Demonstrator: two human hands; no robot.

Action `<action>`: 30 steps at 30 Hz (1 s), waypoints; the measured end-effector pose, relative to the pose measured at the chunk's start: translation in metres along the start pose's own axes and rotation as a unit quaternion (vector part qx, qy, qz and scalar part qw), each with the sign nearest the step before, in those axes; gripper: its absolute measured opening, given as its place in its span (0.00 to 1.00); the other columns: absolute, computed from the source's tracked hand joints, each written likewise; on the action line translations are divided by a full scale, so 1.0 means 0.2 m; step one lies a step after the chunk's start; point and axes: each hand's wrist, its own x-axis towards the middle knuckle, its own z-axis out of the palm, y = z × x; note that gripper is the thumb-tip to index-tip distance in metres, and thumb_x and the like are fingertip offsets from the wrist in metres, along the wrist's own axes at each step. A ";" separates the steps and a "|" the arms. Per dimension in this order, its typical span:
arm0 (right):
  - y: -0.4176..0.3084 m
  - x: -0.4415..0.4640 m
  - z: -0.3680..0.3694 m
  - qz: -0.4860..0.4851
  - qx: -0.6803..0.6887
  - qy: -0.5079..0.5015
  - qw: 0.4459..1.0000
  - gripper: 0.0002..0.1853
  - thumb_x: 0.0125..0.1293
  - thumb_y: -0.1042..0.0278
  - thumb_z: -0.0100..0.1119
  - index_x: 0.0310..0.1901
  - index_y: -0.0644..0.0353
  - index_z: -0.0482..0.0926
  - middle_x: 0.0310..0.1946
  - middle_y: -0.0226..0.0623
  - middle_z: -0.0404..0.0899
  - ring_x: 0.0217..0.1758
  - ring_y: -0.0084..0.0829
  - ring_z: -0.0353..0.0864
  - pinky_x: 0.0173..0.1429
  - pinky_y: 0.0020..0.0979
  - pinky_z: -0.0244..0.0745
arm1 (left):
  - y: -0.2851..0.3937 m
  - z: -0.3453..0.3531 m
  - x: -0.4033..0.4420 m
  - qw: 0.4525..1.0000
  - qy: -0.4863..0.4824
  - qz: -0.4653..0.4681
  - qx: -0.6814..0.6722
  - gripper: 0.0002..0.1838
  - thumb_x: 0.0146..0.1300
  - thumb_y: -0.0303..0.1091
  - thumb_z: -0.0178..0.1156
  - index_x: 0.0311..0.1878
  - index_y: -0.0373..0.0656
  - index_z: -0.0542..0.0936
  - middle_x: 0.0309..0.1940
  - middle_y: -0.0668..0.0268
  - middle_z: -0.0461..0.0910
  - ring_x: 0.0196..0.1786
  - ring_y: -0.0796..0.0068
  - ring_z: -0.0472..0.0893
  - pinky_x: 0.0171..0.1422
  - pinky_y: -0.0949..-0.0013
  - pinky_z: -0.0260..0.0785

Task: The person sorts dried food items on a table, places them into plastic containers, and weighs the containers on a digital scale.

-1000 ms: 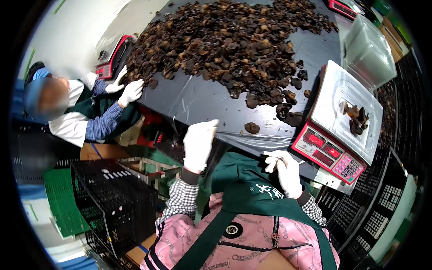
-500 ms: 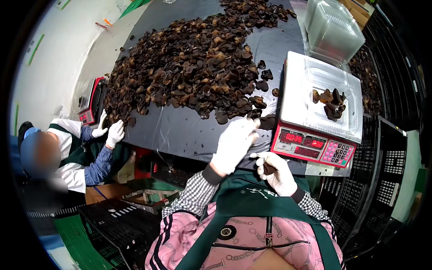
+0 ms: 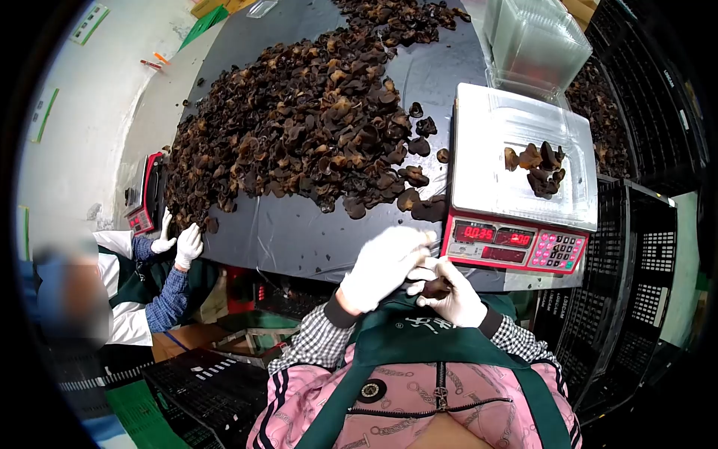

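My right hand, in a white glove, pinches a small dark brown wood ear mushroom in front of the apron. My left hand, also gloved in white, meets it there; its lower fingertips close on the mushroom's left edge while the upper fingers reach forward. The bent fingers hide part of the grip. Just beyond my right hand is a red digital scale with lit red digits. A clear plastic tray lies on it, with several wood ear pieces inside.
A large heap of wood ear mushrooms covers much of the dark tabletop. Clear plastic containers are stacked behind the scale. Black crates stand at the right. On the left, a co-worker's gloved hands touch the heap near another scale.
My left hand has come down and back to the mushroom in my right hand. The view has shifted slightly, and the tray's contents look the same.
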 end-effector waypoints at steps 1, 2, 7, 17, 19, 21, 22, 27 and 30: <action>0.01 0.01 0.01 -0.021 -0.027 0.010 0.999 0.18 0.80 0.52 0.50 0.55 0.59 0.79 0.47 0.34 0.83 0.44 0.29 0.81 0.45 0.30 0.73 | -0.05 0.03 0.05 0.997 0.051 0.015 0.059 0.17 0.66 0.30 0.66 0.58 0.42 0.84 0.50 0.60 0.85 0.51 0.60 0.85 0.57 0.63 0.78; 0.03 0.03 -0.05 -0.028 -0.050 -0.017 0.998 0.16 0.78 0.58 0.52 0.49 0.62 0.82 0.40 0.34 0.82 0.37 0.26 0.79 0.40 0.27 0.71 | -0.09 0.06 0.11 0.987 0.102 0.032 0.116 0.18 0.66 0.31 0.67 0.58 0.43 0.84 0.50 0.60 0.85 0.52 0.59 0.84 0.57 0.63 0.78; 0.02 -0.01 -0.04 -0.052 -0.050 -0.019 0.997 0.16 0.75 0.62 0.58 0.57 0.64 0.80 0.40 0.34 0.82 0.36 0.25 0.79 0.37 0.25 0.73 | -0.23 0.22 0.26 0.968 0.034 0.025 0.248 0.22 0.64 0.30 0.66 0.62 0.47 0.80 0.44 0.62 0.81 0.46 0.62 0.84 0.45 0.63 0.78; 0.00 -0.01 0.04 -0.018 -0.044 0.028 0.998 0.21 0.76 0.56 0.57 0.61 0.62 0.77 0.47 0.34 0.84 0.42 0.24 0.83 0.41 0.26 0.76 | 0.00 -0.01 -0.01 0.996 0.033 -0.025 0.079 0.13 0.65 0.28 0.67 0.53 0.43 0.86 0.44 0.59 0.84 0.45 0.62 0.86 0.50 0.67 0.79; 0.00 0.01 0.01 -0.003 -0.072 0.035 0.997 0.18 0.77 0.57 0.54 0.53 0.64 0.81 0.43 0.37 0.85 0.41 0.25 0.83 0.40 0.26 0.75 | -0.14 0.07 0.10 0.969 0.127 0.038 0.209 0.15 0.65 0.28 0.66 0.55 0.45 0.84 0.49 0.60 0.84 0.49 0.63 0.86 0.52 0.67 0.80; 0.01 0.00 0.00 -0.017 -0.055 0.024 0.998 0.17 0.77 0.57 0.53 0.51 0.64 0.81 0.45 0.39 0.85 0.42 0.28 0.83 0.40 0.28 0.75 | -0.22 0.13 0.20 0.956 0.106 0.009 0.274 0.17 0.65 0.28 0.65 0.58 0.45 0.82 0.49 0.62 0.83 0.48 0.63 0.85 0.50 0.67 0.80; 0.01 -0.01 0.00 -0.024 -0.046 0.020 0.998 0.17 0.77 0.58 0.52 0.50 0.63 0.80 0.45 0.40 0.85 0.42 0.29 0.83 0.41 0.28 0.76 | -0.27 0.15 0.22 0.951 0.085 0.001 0.297 0.18 0.65 0.28 0.65 0.58 0.46 0.82 0.48 0.63 0.83 0.47 0.63 0.86 0.48 0.66 0.80; -0.01 -0.03 0.00 -0.036 0.006 0.015 0.999 0.16 0.78 0.58 0.48 0.58 0.60 0.75 0.57 0.42 0.82 0.52 0.38 0.85 0.47 0.39 0.79 | -0.14 0.09 0.13 0.989 0.094 -0.002 0.114 0.18 0.64 0.29 0.67 0.58 0.45 0.83 0.44 0.60 0.84 0.42 0.61 0.86 0.45 0.67 0.80; 0.01 -0.02 -0.01 -0.018 0.065 0.017 0.998 0.18 0.80 0.55 0.48 0.61 0.57 0.75 0.58 0.41 0.81 0.52 0.38 0.84 0.48 0.41 0.81 | 0.10 -0.05 0.02 0.998 -0.034 -0.041 -0.046 0.19 0.63 0.30 0.70 0.58 0.43 0.84 0.45 0.59 0.85 0.45 0.64 0.87 0.50 0.68 0.80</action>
